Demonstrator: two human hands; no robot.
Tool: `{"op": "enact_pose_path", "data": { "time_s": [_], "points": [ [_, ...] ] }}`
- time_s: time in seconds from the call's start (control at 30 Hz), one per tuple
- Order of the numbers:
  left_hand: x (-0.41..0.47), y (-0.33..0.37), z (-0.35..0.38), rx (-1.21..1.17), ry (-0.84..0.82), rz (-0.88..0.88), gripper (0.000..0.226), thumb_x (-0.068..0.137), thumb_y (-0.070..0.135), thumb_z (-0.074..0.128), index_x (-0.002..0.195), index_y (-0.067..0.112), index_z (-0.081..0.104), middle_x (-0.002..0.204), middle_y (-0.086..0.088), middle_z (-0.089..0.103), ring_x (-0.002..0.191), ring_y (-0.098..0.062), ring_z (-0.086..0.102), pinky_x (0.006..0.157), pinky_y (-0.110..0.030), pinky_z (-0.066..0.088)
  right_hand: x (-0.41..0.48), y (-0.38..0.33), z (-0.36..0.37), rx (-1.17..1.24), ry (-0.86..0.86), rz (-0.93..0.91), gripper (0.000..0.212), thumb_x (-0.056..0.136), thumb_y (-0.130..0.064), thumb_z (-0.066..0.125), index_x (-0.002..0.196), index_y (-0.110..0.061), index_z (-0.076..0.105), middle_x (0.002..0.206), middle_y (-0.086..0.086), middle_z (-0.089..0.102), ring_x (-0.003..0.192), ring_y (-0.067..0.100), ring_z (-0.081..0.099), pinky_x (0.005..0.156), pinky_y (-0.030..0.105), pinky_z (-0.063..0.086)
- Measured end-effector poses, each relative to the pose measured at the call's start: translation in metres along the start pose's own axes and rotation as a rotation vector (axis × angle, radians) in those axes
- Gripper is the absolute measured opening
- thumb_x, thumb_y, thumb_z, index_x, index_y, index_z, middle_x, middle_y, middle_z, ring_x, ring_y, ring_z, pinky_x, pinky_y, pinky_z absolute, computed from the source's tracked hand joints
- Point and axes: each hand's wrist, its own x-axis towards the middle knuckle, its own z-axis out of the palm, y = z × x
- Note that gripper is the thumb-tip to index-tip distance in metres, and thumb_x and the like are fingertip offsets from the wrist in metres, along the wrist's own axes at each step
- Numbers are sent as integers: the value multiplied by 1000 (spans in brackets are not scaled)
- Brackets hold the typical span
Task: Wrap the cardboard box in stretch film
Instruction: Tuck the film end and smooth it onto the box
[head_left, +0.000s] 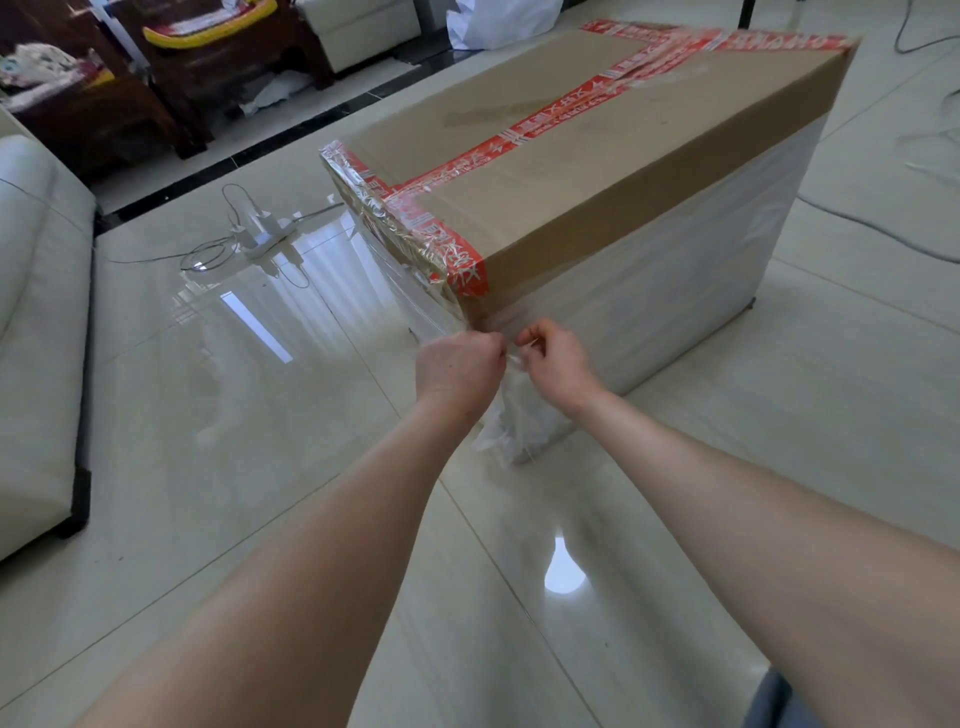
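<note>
A large cardboard box (597, 156) with red printed tape on its top seams stands on the tiled floor. Clear stretch film (675, 270) covers its right side up to a bare brown band near the top, and wraps the left end, crinkling over that top edge. At the box's near corner, my left hand (457, 364) and my right hand (558, 361) are close together, both pinching a strand of film between them. Loose film hangs bunched below my hands at the corner. No film roll is in view.
A pale sofa (36, 312) runs along the left. A white power strip (260, 236) with plugs and cables lies on the floor left of the box. Dark wooden furniture (156, 78) stands at the back. More cables trail at the right.
</note>
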Motion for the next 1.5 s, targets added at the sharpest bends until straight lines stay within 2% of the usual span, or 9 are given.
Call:
{"op": "enact_pose_path", "data": {
  "time_s": [0.13,0.23,0.33,0.43,0.8,0.97,1.1,1.27,1.5],
  "points": [
    [1,1,-6,15,15,50,32,100,24,35,105,22,67,98,-2,67,92,-26,63,60,-29,33,-2,5,2,-180,-57,-44,30,80,-16,66,107,-11,55,104,8,60,103,28,54,79,27,37],
    [-1,2,-10,48,45,114,29,100,25,37,105,23,65,99,1,66,91,-24,63,60,-30,33,-2,5,6,-278,32,-71,30,74,-35,73,88,-21,50,101,7,62,98,26,54,82,38,44],
    [-4,-2,-15,66,78,174,28,102,26,37,107,19,63,105,0,60,87,-26,64,58,-30,33,-2,3,7,-350,124,-106,12,86,-32,61,86,-19,60,100,10,61,101,31,54,82,42,46],
    [-6,-4,-17,96,102,239,26,102,23,36,111,13,59,109,-5,56,79,-28,63,55,-31,33,-2,1,5,-327,133,-98,21,94,-28,55,96,-11,66,106,12,60,105,29,51,83,40,47],
    [16,5,-16,107,-54,194,16,97,13,46,110,9,53,107,-10,63,97,-34,63,64,-38,41,0,4,-3,-160,194,44,16,95,-28,53,93,-18,65,98,11,69,94,32,60,70,34,45],
    [20,9,-12,117,-36,175,19,97,8,44,103,10,61,101,-10,65,93,-34,64,61,-36,39,0,11,-5,-133,211,52,25,95,-18,46,110,-17,66,108,11,68,107,33,56,84,40,48],
    [19,11,-11,34,6,144,20,97,12,41,105,7,58,106,-11,63,96,-36,62,64,-36,37,-1,12,-5,-143,170,37,35,84,-30,61,116,-19,58,113,6,66,113,28,54,94,42,46],
    [23,18,-13,-26,21,154,21,99,15,41,104,6,59,105,-11,64,93,-34,63,63,-35,37,4,14,-6,-201,215,49,16,90,-35,56,90,-20,63,97,9,68,100,32,59,77,38,49],
    [33,22,-18,80,-48,246,19,99,18,45,110,8,56,108,-10,63,96,-32,63,60,-35,38,9,15,-12,-174,282,51,21,93,-20,52,102,-22,70,103,8,70,100,31,60,76,35,48]
  ]
}}
